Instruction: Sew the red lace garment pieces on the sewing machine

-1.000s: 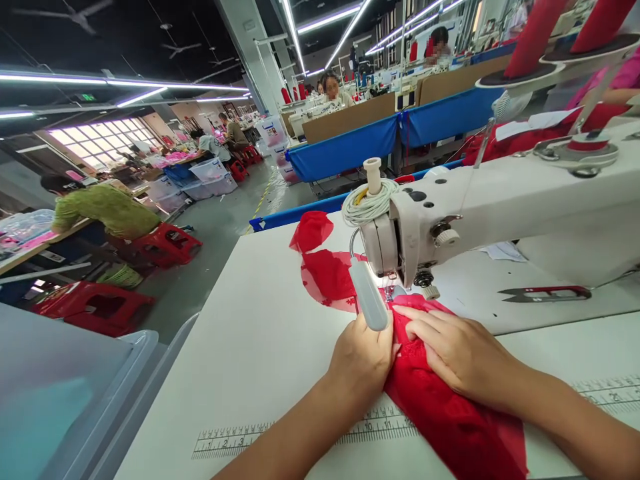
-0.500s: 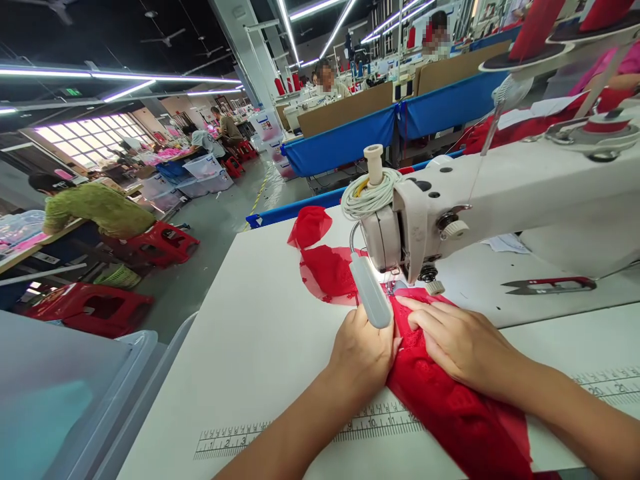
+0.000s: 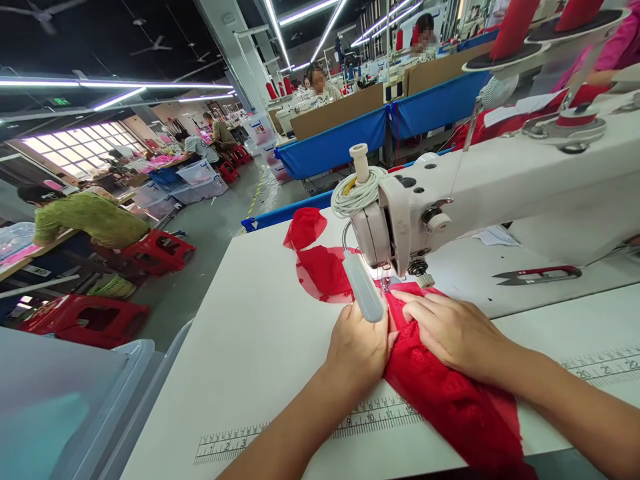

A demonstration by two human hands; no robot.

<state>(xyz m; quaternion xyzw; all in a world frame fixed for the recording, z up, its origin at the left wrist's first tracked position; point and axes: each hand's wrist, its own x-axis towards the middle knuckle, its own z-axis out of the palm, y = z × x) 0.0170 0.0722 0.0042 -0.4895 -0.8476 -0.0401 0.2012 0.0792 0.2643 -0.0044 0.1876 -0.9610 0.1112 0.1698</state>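
Observation:
A long piece of red lace fabric [image 3: 430,393] runs from under the needle area of a white sewing machine [image 3: 480,180] down over the table's front edge. At the fabric's left edge, my left hand [image 3: 357,343] is closed on it, thumb on top; its other fingers are partly hidden behind a grey lamp [image 3: 365,287]. My right hand [image 3: 450,327] presses on the fabric from the right, fingers bent and gripping it, with the index fingertip close to the presser foot [image 3: 385,285]. Beyond the foot, more sheer red fabric [image 3: 325,270] lies on the table.
Thread snips [image 3: 537,275] lie right of the needle on the machine bed. A printed ruler [image 3: 370,419] crosses the white tabletop [image 3: 240,353]. Red thread cones [image 3: 515,30] stand above. Plastic bins [image 3: 115,400] sit at lower left, near red stools [image 3: 85,320]. Other people sit at workstations beyond.
The view has shifted slightly, so the machine and hands appear a little farther left. Both hands keep almost the same hold on the fabric beside the presser foot.

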